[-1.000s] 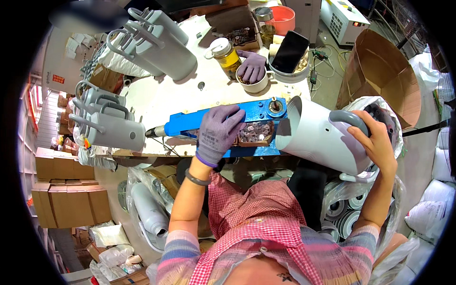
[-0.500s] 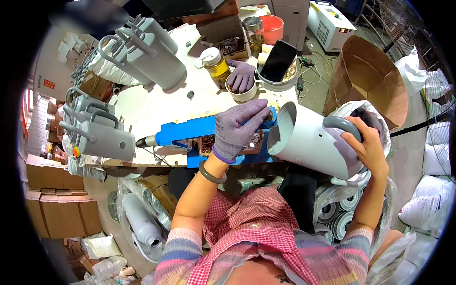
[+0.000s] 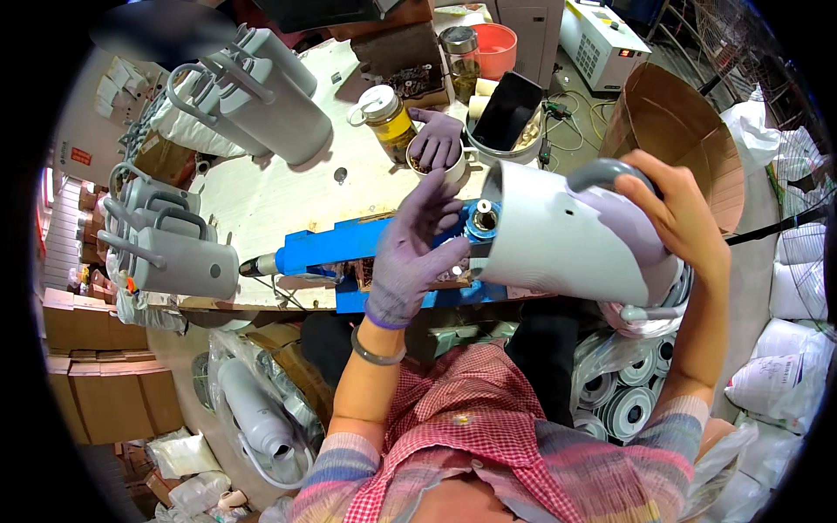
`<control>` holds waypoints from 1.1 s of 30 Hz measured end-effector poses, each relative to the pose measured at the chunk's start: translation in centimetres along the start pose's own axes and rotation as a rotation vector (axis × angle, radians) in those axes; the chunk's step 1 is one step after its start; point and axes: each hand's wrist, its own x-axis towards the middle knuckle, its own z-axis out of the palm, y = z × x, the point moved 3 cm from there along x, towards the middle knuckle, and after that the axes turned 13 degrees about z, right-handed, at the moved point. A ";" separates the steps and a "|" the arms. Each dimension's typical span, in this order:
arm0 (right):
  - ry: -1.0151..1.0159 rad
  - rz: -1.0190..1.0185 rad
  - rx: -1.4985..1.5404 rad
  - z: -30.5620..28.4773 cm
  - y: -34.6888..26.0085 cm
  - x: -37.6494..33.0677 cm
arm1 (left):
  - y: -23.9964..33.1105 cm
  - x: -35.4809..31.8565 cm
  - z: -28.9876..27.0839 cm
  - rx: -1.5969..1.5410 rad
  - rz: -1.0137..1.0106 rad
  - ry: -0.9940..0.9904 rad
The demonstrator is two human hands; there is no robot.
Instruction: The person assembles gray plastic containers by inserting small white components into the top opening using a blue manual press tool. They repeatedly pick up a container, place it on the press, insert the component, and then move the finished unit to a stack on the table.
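My right hand (image 3: 676, 205) is closed round the dark grey handle (image 3: 606, 174) of a light grey jug body (image 3: 554, 235). The jug lies tilted on its side above the table's front edge, its wide open end facing left. That end is beside a metal fitting (image 3: 482, 218) at the right end of a blue fixture (image 3: 349, 247). My left hand (image 3: 414, 248), in a thin purple-grey glove, hovers over the fixture, left of the fitting. Its fingers are apart, with nothing visible in them. The inside of the jug is mostly hidden.
Grey jugs with handles (image 3: 283, 118) stand on the table (image 3: 288, 187) at the left. Behind the fixture are a cup (image 3: 449, 172) with a spare glove, a yellow-banded jar (image 3: 388, 126) and a phone (image 3: 508, 112). A bag of round grey parts (image 3: 628, 411) is below right.
My left hand has moved left, off the fitting, and its fingers have spread. The jug has shifted slightly left and up in my right hand. My view has shifted a little.
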 end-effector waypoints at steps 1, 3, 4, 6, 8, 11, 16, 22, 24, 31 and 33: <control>-0.015 -0.051 -0.009 0.1 -1.2 0.8 | 0.4 -0.3 -0.4 -0.011 -0.033 0.032; -0.073 -0.085 -0.033 0.7 -3.1 2.2 | 0.9 -1.0 -0.9 0.070 -0.112 0.081; -0.059 -0.126 -0.093 1.5 -4.1 2.8 | 0.9 -1.3 -1.1 0.136 -0.182 0.089; -0.023 -0.230 -0.183 2.8 -5.6 3.6 | 0.5 -1.6 -1.1 0.179 -0.259 0.106; -0.026 -0.221 -0.240 3.9 -6.4 4.2 | -0.3 -1.7 -0.8 0.129 -0.275 0.131; -0.077 -0.197 -0.296 4.9 -7.0 4.6 | -1.7 -1.8 -0.7 0.167 -0.263 0.129; -0.089 -0.251 -0.299 5.3 -8.1 4.1 | -2.7 -1.5 -1.0 0.189 -0.255 0.076; -0.051 -0.224 -0.395 6.2 -8.3 3.6 | -2.6 -1.2 -1.1 0.199 -0.188 0.072; -0.003 -0.229 -0.389 6.2 -8.2 3.9 | -2.5 -1.2 -1.1 0.251 -0.205 0.055; -0.094 -0.200 -0.405 6.6 -7.3 4.4 | -2.1 -1.2 -1.2 0.300 -0.180 0.041; -0.094 -0.201 -0.343 6.6 -7.2 4.6 | -2.0 -1.1 -1.4 0.344 -0.203 -0.019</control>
